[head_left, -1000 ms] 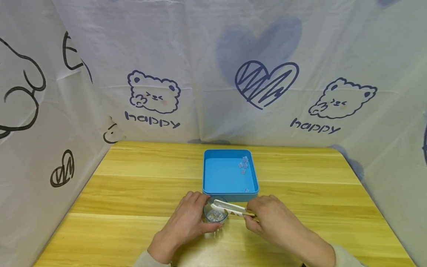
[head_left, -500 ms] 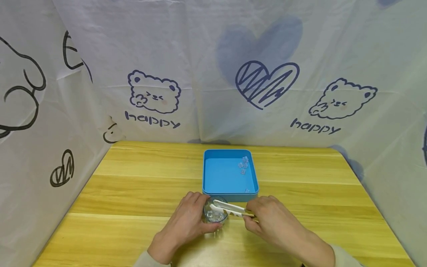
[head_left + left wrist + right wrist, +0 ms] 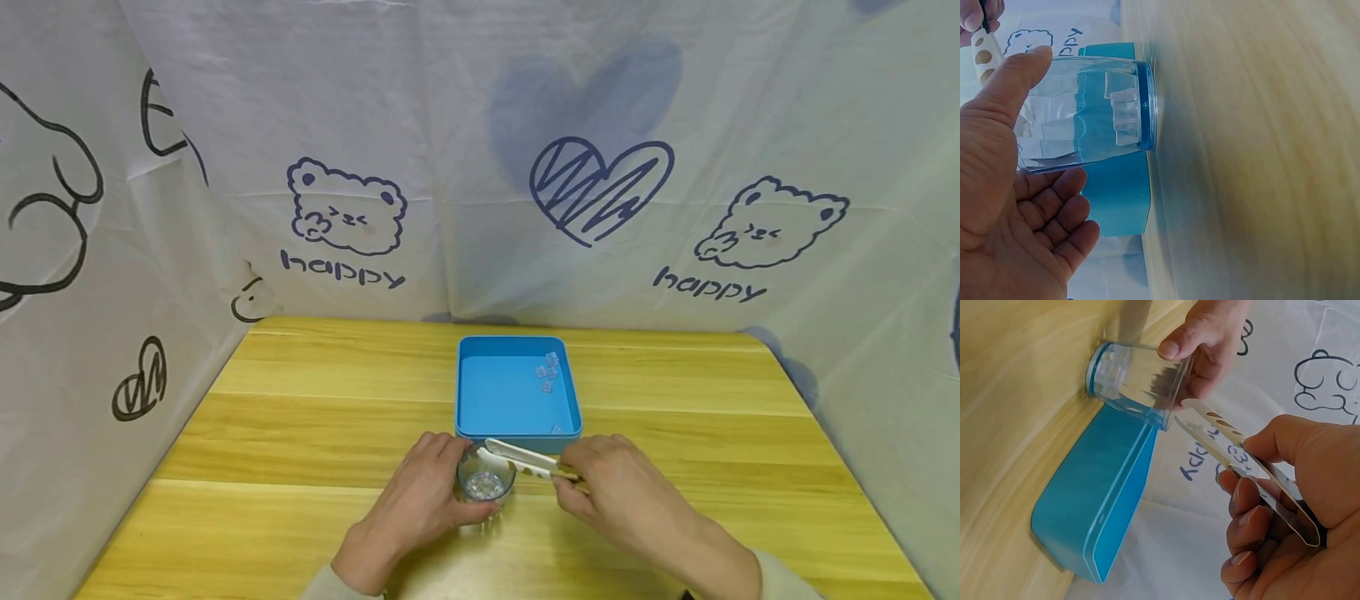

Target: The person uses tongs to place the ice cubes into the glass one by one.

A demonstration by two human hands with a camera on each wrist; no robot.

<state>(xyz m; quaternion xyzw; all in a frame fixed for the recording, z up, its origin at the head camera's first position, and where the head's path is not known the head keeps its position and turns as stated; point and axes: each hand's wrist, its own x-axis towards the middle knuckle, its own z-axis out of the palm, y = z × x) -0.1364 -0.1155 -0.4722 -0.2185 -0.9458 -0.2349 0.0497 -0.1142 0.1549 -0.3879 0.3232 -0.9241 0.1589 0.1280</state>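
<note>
My left hand (image 3: 416,496) grips a clear cup (image 3: 1066,147) standing on the table, thumb on the near side and fingers behind. Several clear, ice-like cubes (image 3: 483,486) lie at the cup's bottom. With thumb and curled fingers, my right hand (image 3: 626,496) holds small tongs (image 3: 1222,425) that have white tips with brown spots. In the right wrist view those tips sit just outside the cup's mouth, slightly apart, with nothing visible between them. Right behind the cup is a shallow blue box (image 3: 495,392); several clear cubes (image 3: 551,367) lie along its right side.
A wooden table (image 3: 315,433) carries everything. White cloth (image 3: 450,108) printed with bears and hearts hangs behind and at both sides. One lone clear piece (image 3: 556,430) lies near the box's front right corner.
The tongs have come up from inside the cup to its rim, and my right hand has shifted slightly right. My left hand and the cup have stayed put.
</note>
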